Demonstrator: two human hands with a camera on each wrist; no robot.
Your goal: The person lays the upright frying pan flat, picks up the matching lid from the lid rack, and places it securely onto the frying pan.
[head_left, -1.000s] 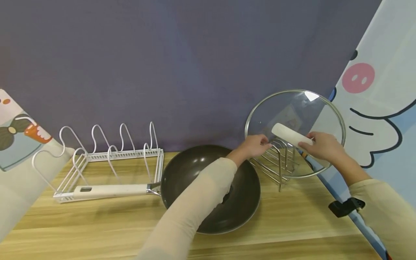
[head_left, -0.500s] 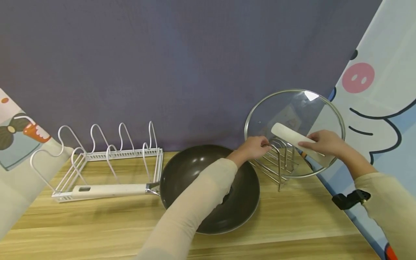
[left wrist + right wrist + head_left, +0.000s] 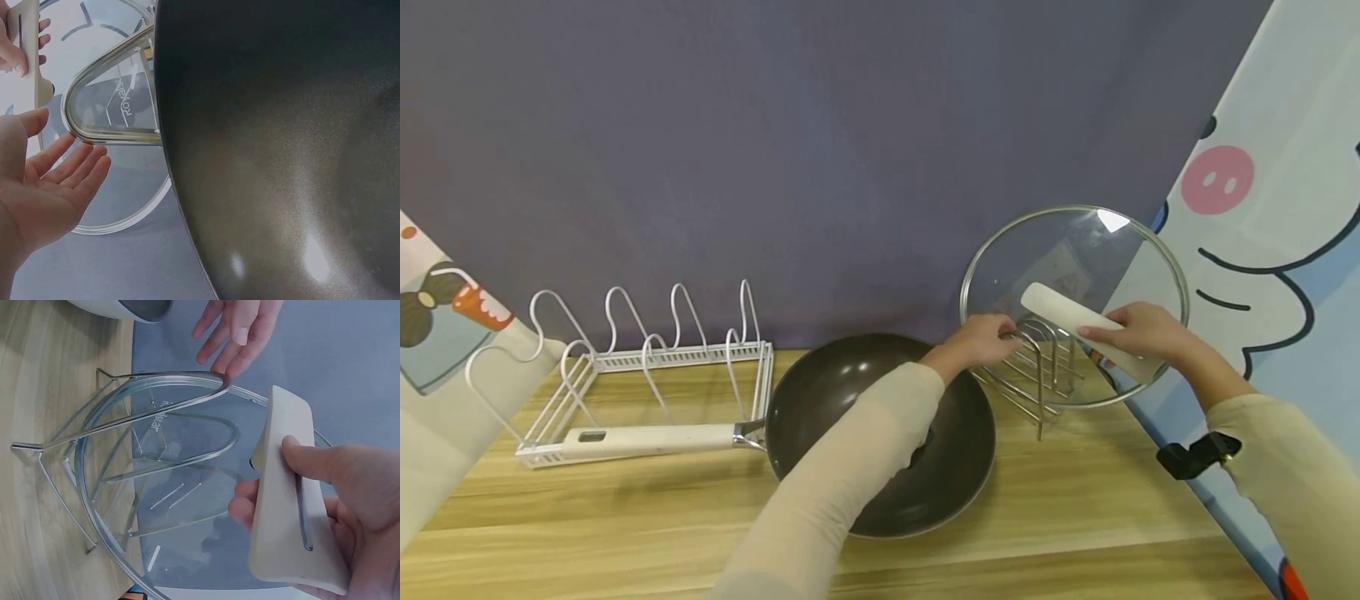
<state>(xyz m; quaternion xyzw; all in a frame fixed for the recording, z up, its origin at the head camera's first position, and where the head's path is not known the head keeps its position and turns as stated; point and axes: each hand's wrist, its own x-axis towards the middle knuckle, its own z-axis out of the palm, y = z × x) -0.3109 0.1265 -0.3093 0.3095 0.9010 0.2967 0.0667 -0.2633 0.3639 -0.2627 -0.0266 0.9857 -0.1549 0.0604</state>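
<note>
Right hand (image 3: 1150, 332) grips the lid handle (image 3: 1062, 308); left hand (image 3: 981, 340), loosely extended, touches the rack edge (image 3: 1041, 382), with space between hands.

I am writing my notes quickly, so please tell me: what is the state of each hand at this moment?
Left hand: open, seemingly touching the metal rack.
Right hand: holding the glass lid by its white handle.

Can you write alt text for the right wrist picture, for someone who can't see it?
The person's right hand grips the pale handle of a round glass lid standing in a metal rack. The left hand is right by the rack. Part of a pan shows at the top edge, and a wooden table at the left.
</note>
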